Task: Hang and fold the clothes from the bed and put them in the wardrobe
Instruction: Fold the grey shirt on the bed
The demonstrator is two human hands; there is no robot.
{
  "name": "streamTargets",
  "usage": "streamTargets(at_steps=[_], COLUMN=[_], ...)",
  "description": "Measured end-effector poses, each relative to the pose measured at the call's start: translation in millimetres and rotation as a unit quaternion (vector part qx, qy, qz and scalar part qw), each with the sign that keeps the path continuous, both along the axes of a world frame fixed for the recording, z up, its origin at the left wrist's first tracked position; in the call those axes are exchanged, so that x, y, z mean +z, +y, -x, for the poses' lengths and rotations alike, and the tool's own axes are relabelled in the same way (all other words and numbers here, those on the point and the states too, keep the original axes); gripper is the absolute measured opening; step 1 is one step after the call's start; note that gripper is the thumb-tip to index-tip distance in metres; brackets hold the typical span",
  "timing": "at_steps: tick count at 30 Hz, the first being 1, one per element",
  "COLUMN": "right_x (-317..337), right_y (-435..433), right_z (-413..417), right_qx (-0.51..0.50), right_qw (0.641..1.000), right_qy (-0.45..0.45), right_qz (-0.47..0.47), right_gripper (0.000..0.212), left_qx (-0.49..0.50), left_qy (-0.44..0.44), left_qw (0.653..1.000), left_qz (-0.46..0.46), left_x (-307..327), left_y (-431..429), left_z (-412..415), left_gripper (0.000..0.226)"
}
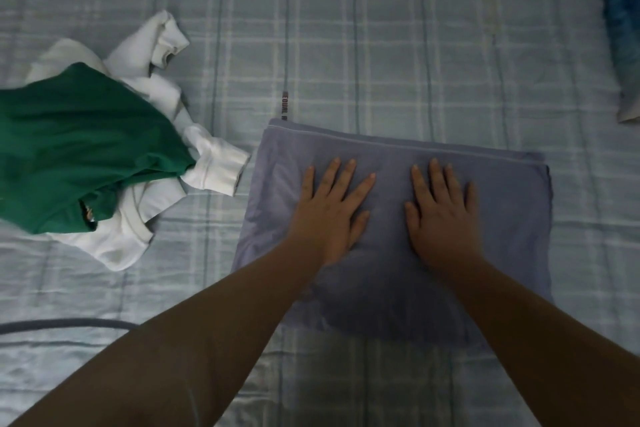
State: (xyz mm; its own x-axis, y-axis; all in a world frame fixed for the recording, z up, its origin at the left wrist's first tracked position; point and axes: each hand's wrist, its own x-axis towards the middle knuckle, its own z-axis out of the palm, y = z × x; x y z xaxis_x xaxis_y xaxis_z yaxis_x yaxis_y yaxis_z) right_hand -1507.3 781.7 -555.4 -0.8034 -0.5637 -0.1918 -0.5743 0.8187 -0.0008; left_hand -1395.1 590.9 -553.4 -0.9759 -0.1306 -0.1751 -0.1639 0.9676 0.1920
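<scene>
Garment (502, 218), folded and grey-blue, is pressed flat on the bed (381, 45) by both hands.
The left hand (329, 208) and right hand (443, 211) are laid palm-down side by side on it, fingers straight and spread, nothing gripped. Well apart to the left, a green top (79, 146) is heaped over a white top (211, 163). A blue cloth (623, 28) is seen at the far right edge.

Your plaid-sheeted bed (381, 28) carries a folded grey-blue garment (502, 218) at its middle, a white garment (214, 163) under a green shirt (79, 142) toward its left edge, and a dark cable (69, 324) near-left.
</scene>
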Motion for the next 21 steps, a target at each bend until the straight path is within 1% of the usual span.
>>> streamTargets(at_steps=[2,4,6,7,10,12,14,15,16,17,19,21], right_x=[9.7,17.8,22.3,23.2,24.6,24.9,24.1,23.6,23.7,23.7,24.4,24.8], right_y=[-8.4,-22.9,-42.7,-54.1,-92.7,-121.7,-151.9,-167.7,-183.5,-198.6,-225.3,-244.4], right_z=[-18.1,-47.1,-78.7,-92.8,-120.6,-124.4,-119.3,-114.6,-109.6,-103.7,-93.6,-86.1], right_qx=[0.015,0.054,0.097,0.114,0.139,0.116,0.074,0.053,0.039,0.033,0.039,0.036], right_qw=[0.999,0.995,0.989,0.986,0.976,0.972,0.970,0.968,0.968,0.970,0.973,0.976], right_qy=[0.000,-0.013,-0.035,-0.048,-0.075,-0.095,-0.113,-0.130,-0.145,-0.153,-0.165,-0.184], right_qz=[0.037,0.080,0.103,0.110,0.152,0.183,0.203,0.207,0.200,0.185,0.157,0.114], right_gripper=[0.063,0.062,0.061,0.060,0.061,0.061,0.053,0.050,0.048,0.048,0.051,0.060], left_qx=[0.016,0.049,0.110,0.151,0.286,0.381,0.450,0.464,0.468,0.466,0.451,0.431], left_qy=[0.012,0.008,0.011,0.027,0.074,0.082,0.059,0.034,0.002,-0.027,-0.069,-0.105], left_qw=[1.000,0.998,0.993,0.986,0.947,0.903,0.855,0.842,0.835,0.833,0.839,0.846], left_qz=[-0.016,-0.026,-0.042,-0.064,-0.127,-0.179,-0.249,-0.273,-0.288,-0.296,-0.297,-0.297], left_x=[10.0,16.1,16.7,16.5,16.0,19.6,28.8,31.3,33.3,35.2,35.8,34.3], left_y=[-3.9,-11.5,-23.5,-29.9,-44.1,-49.3,-52.9,-54.2,-55.9,-57.5,-60.9,-64.3], left_z=[-20.7,-52.5,-89.3,-107.4,-153.4,-172.2,-180.4,-182.4,-183.1,-182.8,-181.1,-179.6], left_gripper=[0.059,0.059,0.059,0.058,0.055,0.049,0.038,0.028,0.021,0.020,0.020,0.025])
